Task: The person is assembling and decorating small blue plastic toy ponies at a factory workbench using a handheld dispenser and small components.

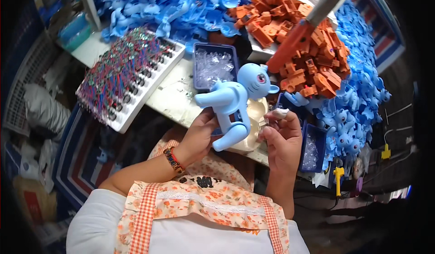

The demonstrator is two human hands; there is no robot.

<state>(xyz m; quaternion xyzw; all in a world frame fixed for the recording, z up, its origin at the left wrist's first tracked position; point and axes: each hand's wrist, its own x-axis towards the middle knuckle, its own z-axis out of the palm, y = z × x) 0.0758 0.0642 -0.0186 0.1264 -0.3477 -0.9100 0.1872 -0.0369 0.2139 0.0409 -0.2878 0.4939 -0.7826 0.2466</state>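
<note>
My left hand (199,136) grips a light-blue plastic toy animal (229,101) with a round head, one eye showing and jointed legs. It is held up tilted over the table's front edge, and the fingers behind it are partly hidden. To its right, my right hand (284,140) is raised with thumb and fingertips pinched together, apart from the toy. A white wrap (280,112) covers one fingertip. Whatever sits in that pinch is too small to make out. Behind the toy lies a cream-coloured tray with rounded hollows (250,138), partly covered.
Blue bins of small clear parts stand behind the toy (215,63) and at right (311,147). A white foam tray (131,113) of wired components is at left. Blue shells (176,4) and orange housings (324,68) are heaped behind. A yellow-handled tool (338,181) hangs right.
</note>
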